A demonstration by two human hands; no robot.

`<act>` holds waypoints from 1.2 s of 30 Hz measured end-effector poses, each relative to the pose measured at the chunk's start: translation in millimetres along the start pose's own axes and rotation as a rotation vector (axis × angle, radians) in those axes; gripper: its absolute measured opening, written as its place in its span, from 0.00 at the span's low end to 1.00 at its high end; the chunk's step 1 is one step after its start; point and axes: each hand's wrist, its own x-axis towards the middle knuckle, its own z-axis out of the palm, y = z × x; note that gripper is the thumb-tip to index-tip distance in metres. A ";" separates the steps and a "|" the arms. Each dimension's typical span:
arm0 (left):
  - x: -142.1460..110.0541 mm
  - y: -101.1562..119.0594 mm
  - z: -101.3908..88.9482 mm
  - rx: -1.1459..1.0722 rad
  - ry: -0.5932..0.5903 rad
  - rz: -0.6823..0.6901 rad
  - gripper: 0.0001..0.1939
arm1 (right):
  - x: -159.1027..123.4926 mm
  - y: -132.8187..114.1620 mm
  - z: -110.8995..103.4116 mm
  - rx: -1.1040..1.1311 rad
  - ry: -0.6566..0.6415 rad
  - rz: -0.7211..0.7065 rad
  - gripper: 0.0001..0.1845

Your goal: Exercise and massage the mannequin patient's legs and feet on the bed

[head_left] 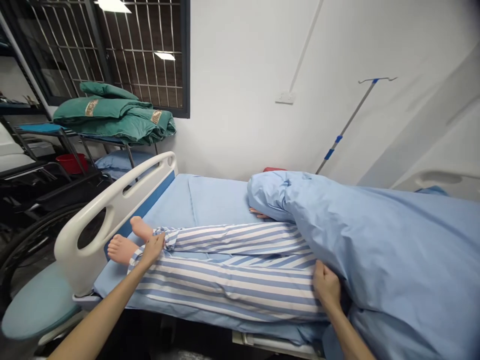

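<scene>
Blue-and-white striped trousers (232, 282) cover the legs of a figure lying on the bed, whose bare foot (122, 249) shows at the left. Fingers closed, my left hand (153, 249) grips a trouser cuff by the ankles. My right hand (327, 286) is closed on the trouser fabric at the upper thigh, right beside the edge of a light blue quilt (375, 240). That quilt is folded back over the figure's upper body and hides it. Fingers of the figure's hand (258, 213) peek out from under it.
A cream footboard (112, 200) closes the bed's left end. Green folded bedding (112, 112) lies on chairs under the barred window. A wheelchair wheel (22, 250) stands at far left, near a red bucket (71, 162). An IV pole (352, 117) leans in view behind the bed.
</scene>
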 end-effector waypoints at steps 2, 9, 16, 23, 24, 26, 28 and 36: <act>1.9 -6.9 -2.4 0.044 -0.049 0.065 0.24 | 0.1 -1.2 -0.1 -0.021 -0.009 0.001 0.30; 7.3 -35.0 6.3 0.343 -0.214 0.311 0.21 | 3.0 -8.4 0.9 -0.123 -0.051 0.029 0.28; 8.4 -50.7 21.4 0.620 -0.259 0.369 0.25 | 0.3 -22.9 5.7 -0.336 -0.109 -0.030 0.21; 3.9 -45.2 16.2 0.578 -0.272 0.390 0.24 | -82.7 -148.2 102.2 0.096 -0.179 -0.415 0.25; 2.7 -44.3 15.3 0.574 -0.272 0.392 0.24 | -103.6 -177.1 122.5 0.208 -0.199 -0.455 0.26; 0.8 -43.0 14.4 0.551 -0.266 0.379 0.23 | -147.5 -235.0 160.1 0.384 -0.240 -0.500 0.28; 0.3 -42.9 14.5 0.528 -0.255 0.366 0.23 | -188.8 -286.2 189.5 0.503 -0.285 -0.546 0.28; 8.3 -48.1 14.7 0.470 -0.250 0.258 0.20 | -268.1 -361.5 235.0 0.708 -0.426 -0.523 0.25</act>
